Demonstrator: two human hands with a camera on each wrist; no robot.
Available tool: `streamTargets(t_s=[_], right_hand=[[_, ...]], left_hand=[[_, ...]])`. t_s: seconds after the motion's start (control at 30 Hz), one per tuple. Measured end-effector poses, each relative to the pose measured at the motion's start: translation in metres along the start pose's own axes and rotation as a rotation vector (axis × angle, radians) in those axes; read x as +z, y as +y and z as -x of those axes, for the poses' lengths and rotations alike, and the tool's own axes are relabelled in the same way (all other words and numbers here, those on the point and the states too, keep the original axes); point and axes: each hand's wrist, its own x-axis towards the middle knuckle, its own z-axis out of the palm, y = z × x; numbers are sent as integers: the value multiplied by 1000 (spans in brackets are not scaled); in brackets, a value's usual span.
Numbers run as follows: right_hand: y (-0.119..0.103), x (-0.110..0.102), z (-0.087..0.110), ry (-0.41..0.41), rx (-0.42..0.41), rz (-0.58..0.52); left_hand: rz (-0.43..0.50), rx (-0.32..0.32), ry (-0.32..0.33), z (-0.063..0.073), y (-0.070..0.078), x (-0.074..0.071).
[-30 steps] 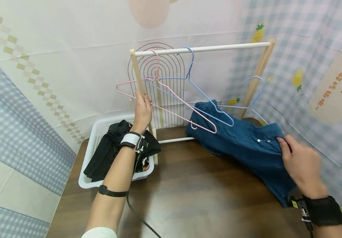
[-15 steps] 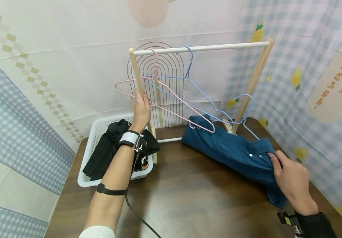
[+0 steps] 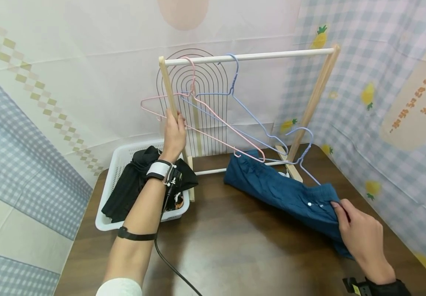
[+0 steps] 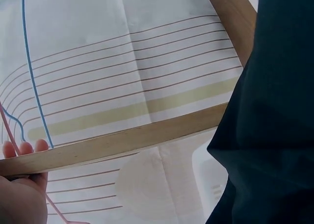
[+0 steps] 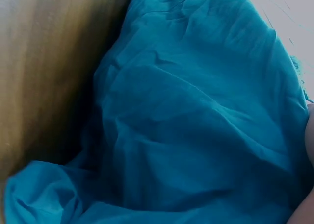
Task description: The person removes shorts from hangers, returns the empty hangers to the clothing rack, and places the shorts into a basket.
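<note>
My left hand [image 3: 174,137] grips the left wooden post [image 3: 168,88] of a small clothes rack; in the left wrist view its fingertips [image 4: 41,146] wrap over that post. At the right, my right hand [image 3: 364,232] pinches the waistband corner of blue pants [image 3: 281,189] with thumb and fingers. Two white buttons show near its grip. A blue hanger [image 3: 302,159] sits in the pants' waist, its hook sticking up free in front of the right post. Folds of the pants [image 5: 196,116] fill the right wrist view and hide most of the right hand.
A pink hanger [image 3: 193,87] and a second blue hanger [image 3: 232,84] hang from the rack's white rail [image 3: 279,55]. Left of the rack, a white basket [image 3: 104,224] holds black clothes [image 3: 133,185]. Patterned cloth encloses the wooden table [image 3: 242,255].
My right hand has brought the pants and their hanger down and to the left, lower against the table. My left hand keeps its grip on the post.
</note>
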Motion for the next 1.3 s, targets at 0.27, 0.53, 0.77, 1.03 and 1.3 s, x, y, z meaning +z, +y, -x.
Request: streamTargets(t_s=[0.27, 0.53, 0.77, 1.03, 1.3], right_hand=[[-5, -5, 11, 34, -37, -15], [-14, -12, 11, 47, -75, -10], [-21, -17, 9, 37, -90, -29], [-25, -19, 7, 44, -98, -51], [-28, -23, 5, 45, -96, -63]], left_hand=[[10, 16, 41, 0, 2, 0], [-12, 35, 86, 0, 3, -4], [6, 4, 61, 5, 5, -8], [32, -58, 17, 15, 9, -14], [-23, -67, 79, 31, 11, -21]])
